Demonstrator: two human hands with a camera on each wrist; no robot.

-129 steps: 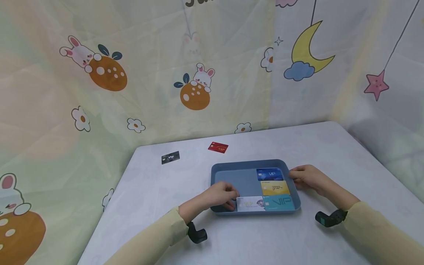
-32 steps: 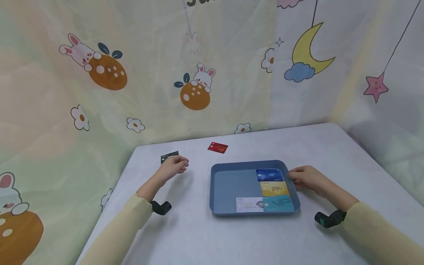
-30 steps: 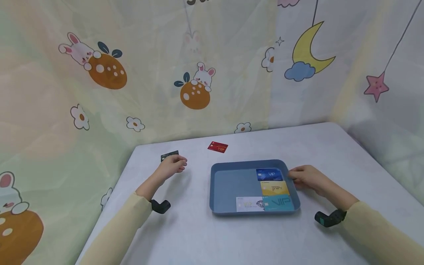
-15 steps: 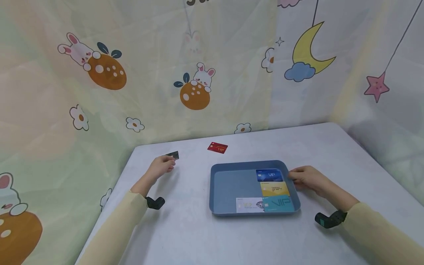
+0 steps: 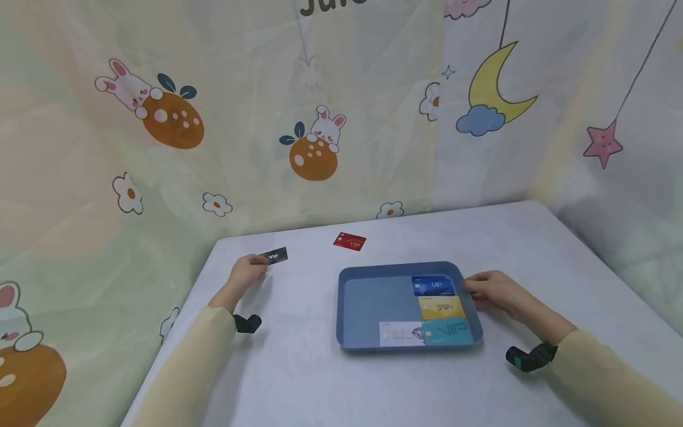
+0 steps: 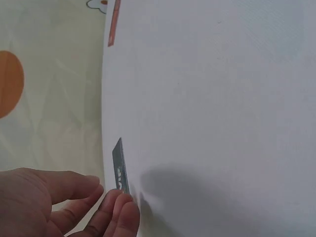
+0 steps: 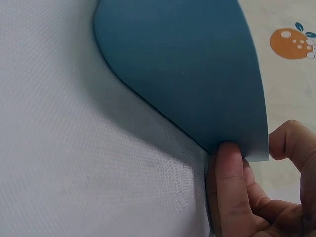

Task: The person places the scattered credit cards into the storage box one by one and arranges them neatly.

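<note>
In the head view my left hand is at the left end of a black VIP card on the table, covering that end. In the left wrist view its fingers are loosely bent, and the fingertips hide the near end of the card; no pinch shows. My right hand holds the right rim of a blue tray. In the right wrist view, fingers lie against the outside of the tray wall, with another digit over the rim.
Inside the tray lie a dark blue card, a yellow card, a teal card and a white card. A red VIP card lies near the back edge of the white table. A printed curtain hangs behind.
My left hand has left the white card in the tray and moved to the black card, then shifted left along it, uncovering its right part. My right hand stays at the tray's rim.
</note>
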